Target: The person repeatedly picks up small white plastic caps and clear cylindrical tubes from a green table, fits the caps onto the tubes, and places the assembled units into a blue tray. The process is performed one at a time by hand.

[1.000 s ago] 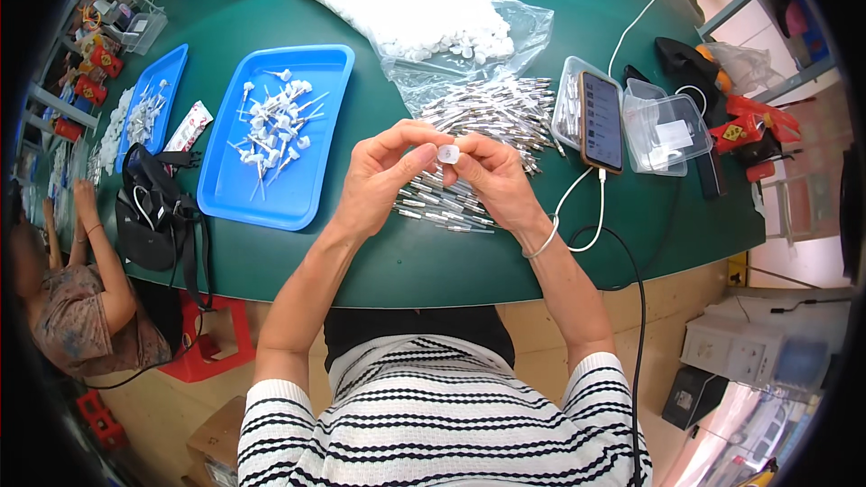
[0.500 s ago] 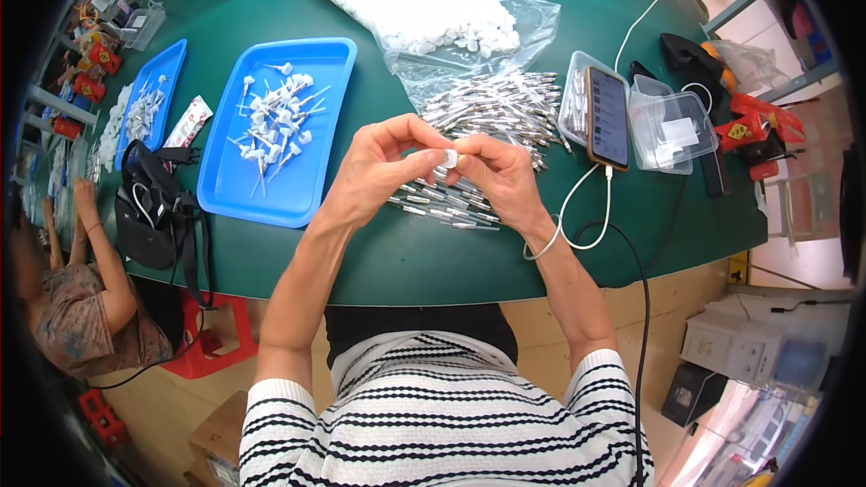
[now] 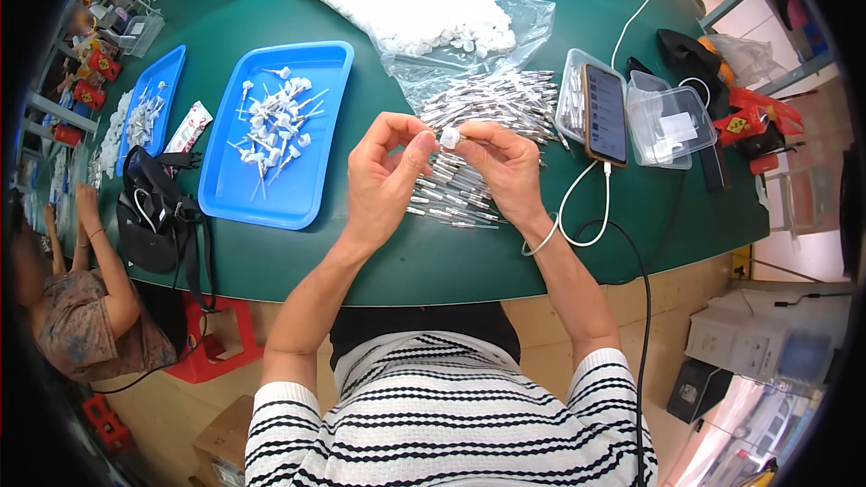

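In front of me, my left hand [image 3: 386, 182] and my right hand [image 3: 502, 171] meet over the table, fingers pinched. Between their fingertips is a small white plastic cap [image 3: 449, 137]. The right thumb and forefinger hold its right side; the left fingertips close at its left edge, and whether a thin tube is in them is hidden. Just behind and below the hands lies a heap of thin silver-and-clear tubes [image 3: 492, 99]. To the left, a blue tray [image 3: 311, 180] holds several capped tubes [image 3: 275, 122]. Beyond the heap, a large clear bag [image 3: 532, 27] spills white caps [image 3: 469, 39].
Right of the heap stand a clear box [image 3: 574, 68] with a phone [image 3: 604, 117] leaning on it, a white cable [image 3: 561, 216] and another clear box [image 3: 677, 140]. A black bag [image 3: 149, 216] lies at the left edge. A co-worker [image 3: 99, 307] sits at far left.
The left hand has opened its grip slightly and turned, its thumb now pointing up. The white cap shows more fully between the fingertips and sits slightly higher.
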A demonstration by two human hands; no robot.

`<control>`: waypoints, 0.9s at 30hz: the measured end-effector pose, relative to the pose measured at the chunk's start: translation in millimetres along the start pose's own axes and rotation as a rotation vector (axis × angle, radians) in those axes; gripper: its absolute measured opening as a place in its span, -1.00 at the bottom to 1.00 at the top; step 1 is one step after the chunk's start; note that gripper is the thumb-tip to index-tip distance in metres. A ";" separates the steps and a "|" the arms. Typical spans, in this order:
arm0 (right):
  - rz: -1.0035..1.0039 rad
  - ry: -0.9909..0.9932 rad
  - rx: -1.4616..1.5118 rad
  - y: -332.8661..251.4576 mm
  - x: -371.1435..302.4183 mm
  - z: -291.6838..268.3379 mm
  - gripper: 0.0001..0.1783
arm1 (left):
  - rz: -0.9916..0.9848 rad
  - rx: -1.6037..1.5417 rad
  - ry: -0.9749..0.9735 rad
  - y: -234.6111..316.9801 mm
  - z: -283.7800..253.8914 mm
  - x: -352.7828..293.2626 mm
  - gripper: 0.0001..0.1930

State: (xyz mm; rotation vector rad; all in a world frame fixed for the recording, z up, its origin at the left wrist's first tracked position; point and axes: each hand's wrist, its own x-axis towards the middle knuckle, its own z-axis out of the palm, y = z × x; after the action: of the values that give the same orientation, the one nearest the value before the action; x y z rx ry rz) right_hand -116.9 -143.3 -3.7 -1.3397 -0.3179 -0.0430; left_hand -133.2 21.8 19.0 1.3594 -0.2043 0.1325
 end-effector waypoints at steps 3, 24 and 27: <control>-0.022 0.003 -0.046 1.8 -0.2 -0.4 -0.86 | -0.026 0.000 -0.019 -0.2 1.6 0.2 -0.81; -0.321 -0.003 -0.393 -0.7 1.4 0.2 -0.79 | -0.153 -0.021 -0.102 1.5 -11.4 6.4 -0.89; -0.311 -0.005 -0.371 -0.2 1.0 0.5 -0.78 | -0.233 -0.090 -0.140 3.4 -15.6 8.9 -0.89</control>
State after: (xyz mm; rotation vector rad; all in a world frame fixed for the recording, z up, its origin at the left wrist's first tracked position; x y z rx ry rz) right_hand -116.1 -142.6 -3.1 -1.6456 -0.5394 -0.3747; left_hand -124.2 37.5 21.2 1.2935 -0.1657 -0.1663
